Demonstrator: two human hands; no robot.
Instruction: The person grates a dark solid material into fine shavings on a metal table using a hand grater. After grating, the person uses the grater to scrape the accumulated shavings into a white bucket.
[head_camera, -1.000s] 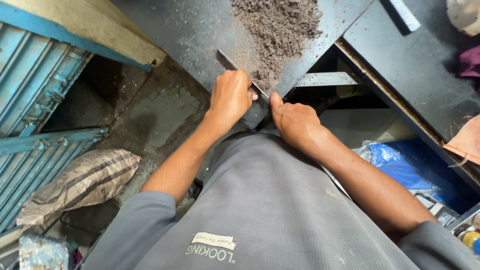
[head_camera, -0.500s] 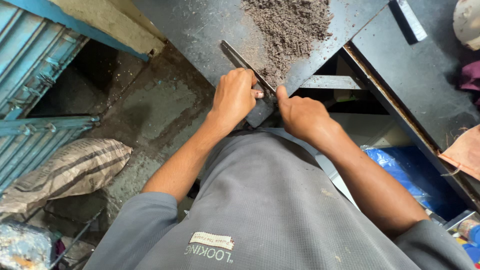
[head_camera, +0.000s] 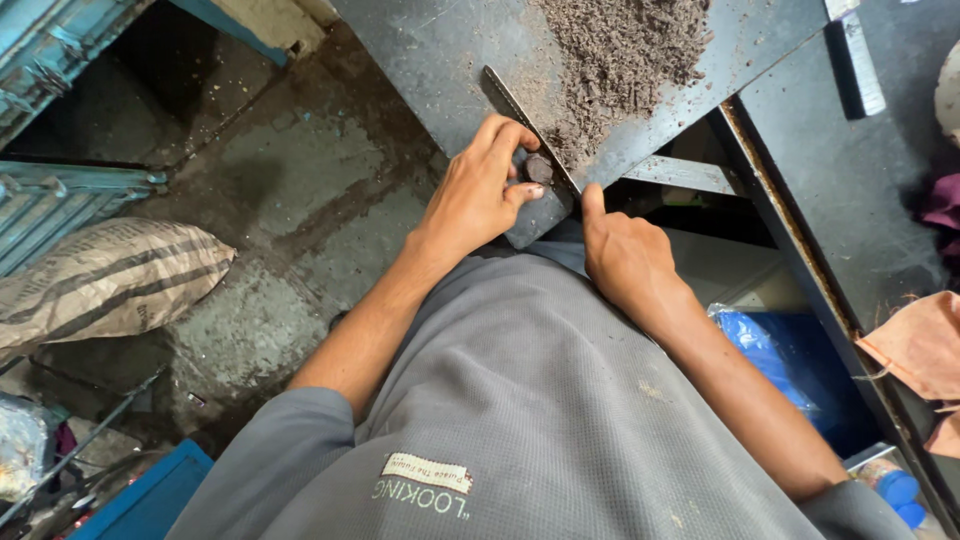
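1. Shifted since a moment ago: left hand (head_camera: 478, 195) now clear of the blade and curled round a small dark block (head_camera: 537, 213) at the near edge of the bench (head_camera: 440, 60); view tilted too, with more floor showing on the left.
2. Left hand closed on the block, thumb beneath, fingers over a round dark piece (head_camera: 539, 168) seated on top.
3. Right hand (head_camera: 628, 255) loosely closed, holding nothing visible, only the forefinger stretched up to the near end of the long metal blade (head_camera: 530, 130).
4. Best handled, by judgement, with the block kept square against the blade and fingertips behind the cutting line.
5. Little room near: block overhanging the bench's near edge above the lap, open gap just right of it.
6. Farther up, heap of dark shavings (head_camera: 625, 55) just beyond the blade, spreading toward the far edge; bare metal left of the blade.
7. Well left, below the bench: striped sack (head_camera: 105, 285) on the floor.
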